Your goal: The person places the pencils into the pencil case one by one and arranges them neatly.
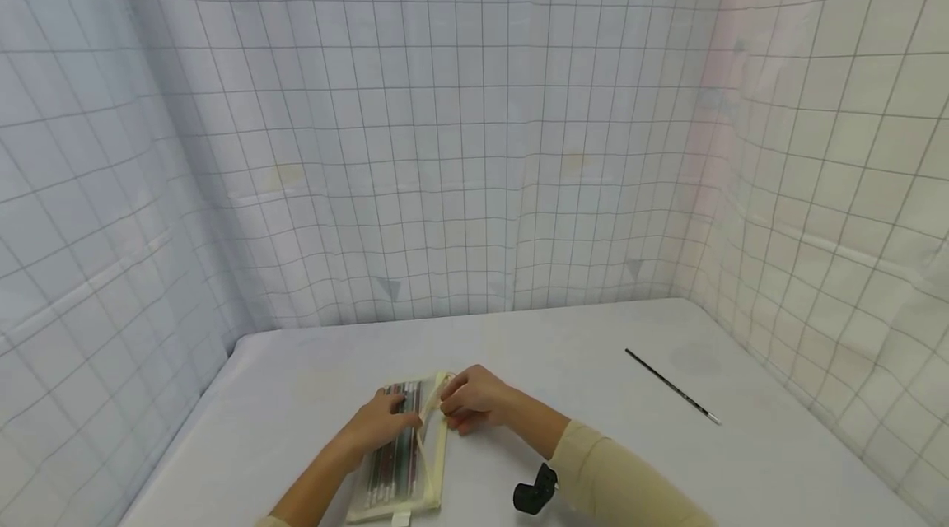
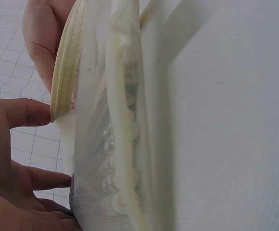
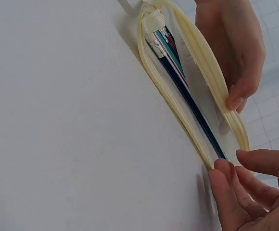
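A see-through pencil pouch with cream zipper edging lies on the table, its long side gaping. Several pencils show inside it. My left hand rests over the pouch and holds the zipper edge up with the thumb. At the far right corner is my right hand, its fingers curled at the opening. In the right wrist view, my right fingertips pinch the end of a dark blue pencil lying in the opening; that end is partly hidden.
A black pencil with a pale end lies apart on the right of the white table. A black device sits by my right sleeve. Grid-patterned curtains enclose the back and both sides.
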`<state>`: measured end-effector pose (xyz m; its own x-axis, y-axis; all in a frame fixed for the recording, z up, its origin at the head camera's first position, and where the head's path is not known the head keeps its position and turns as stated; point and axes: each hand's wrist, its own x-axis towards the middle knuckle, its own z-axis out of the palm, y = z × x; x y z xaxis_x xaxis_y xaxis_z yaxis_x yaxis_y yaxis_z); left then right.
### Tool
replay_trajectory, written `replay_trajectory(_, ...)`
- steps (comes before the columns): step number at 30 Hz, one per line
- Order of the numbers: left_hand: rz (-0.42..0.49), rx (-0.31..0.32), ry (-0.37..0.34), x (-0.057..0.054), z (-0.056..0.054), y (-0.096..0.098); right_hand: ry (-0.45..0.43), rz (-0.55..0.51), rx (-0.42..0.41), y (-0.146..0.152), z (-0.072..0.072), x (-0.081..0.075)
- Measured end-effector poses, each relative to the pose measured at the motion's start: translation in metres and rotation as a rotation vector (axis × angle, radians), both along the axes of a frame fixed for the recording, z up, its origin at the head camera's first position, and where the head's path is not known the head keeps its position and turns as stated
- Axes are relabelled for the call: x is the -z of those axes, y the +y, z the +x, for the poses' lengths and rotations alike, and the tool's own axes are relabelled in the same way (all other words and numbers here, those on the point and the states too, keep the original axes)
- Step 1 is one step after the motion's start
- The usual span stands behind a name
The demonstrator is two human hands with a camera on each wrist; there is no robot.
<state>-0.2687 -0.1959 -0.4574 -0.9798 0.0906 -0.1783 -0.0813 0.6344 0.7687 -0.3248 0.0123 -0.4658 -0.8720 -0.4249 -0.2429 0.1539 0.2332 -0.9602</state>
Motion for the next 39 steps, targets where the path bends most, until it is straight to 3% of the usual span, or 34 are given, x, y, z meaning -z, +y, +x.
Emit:
replay_trajectory(23, 0.017, 0.007, -0.004, 0.001, 0.002, -0.002, 0.054, 0.141, 0.019, 0.051, -0.008, -0.012)
replay_trajectory(39, 0.027, 0.013, -0.013, 0.0, 0.003, -0.003, 0.054, 0.155, 0.044, 0.081, -0.014, -0.014)
